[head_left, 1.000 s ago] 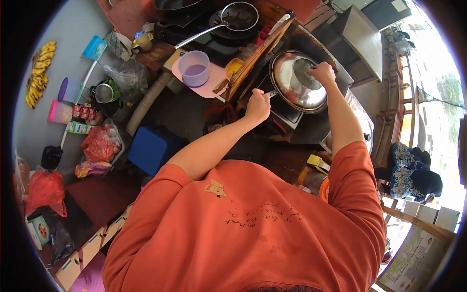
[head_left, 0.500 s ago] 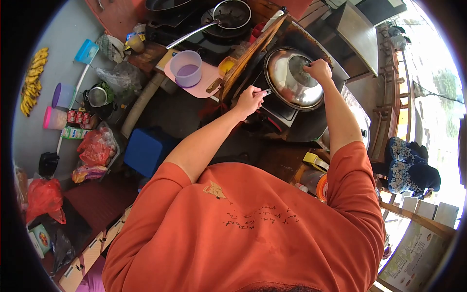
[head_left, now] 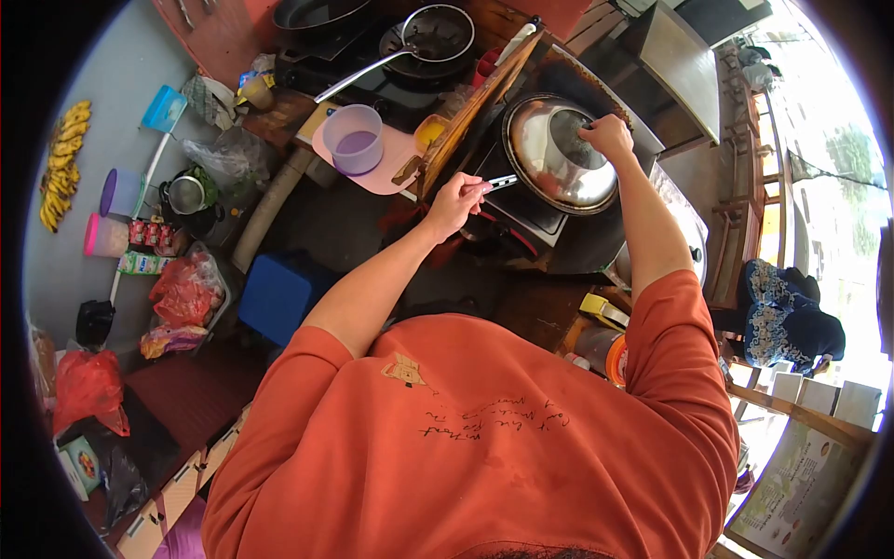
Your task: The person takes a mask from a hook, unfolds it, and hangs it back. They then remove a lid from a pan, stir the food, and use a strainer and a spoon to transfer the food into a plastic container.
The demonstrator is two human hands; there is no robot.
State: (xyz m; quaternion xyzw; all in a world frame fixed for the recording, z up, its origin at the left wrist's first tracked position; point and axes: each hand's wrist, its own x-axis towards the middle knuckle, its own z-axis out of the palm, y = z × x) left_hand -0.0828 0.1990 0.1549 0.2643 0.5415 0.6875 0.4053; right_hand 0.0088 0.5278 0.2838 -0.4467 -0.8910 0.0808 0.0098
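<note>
A large shiny metal lid covers a dark-rimmed pan on the stove. On top of the lid, my right hand is closed around the knob, which is mostly hidden by the fingers. My left hand grips the outer end of the pan's silver handle, left of the pan. What lies under the lid cannot be seen.
A wooden divider stands left of the stove. Beyond it are a pink cutting board with a translucent purple container, and a strainer over another pan. A blue stool stands lower left. Outside at right is a person.
My left hand has slid left and slightly down, toward the handle's outer end, so more of the handle shows. My right hand stays on the lid's knob.
</note>
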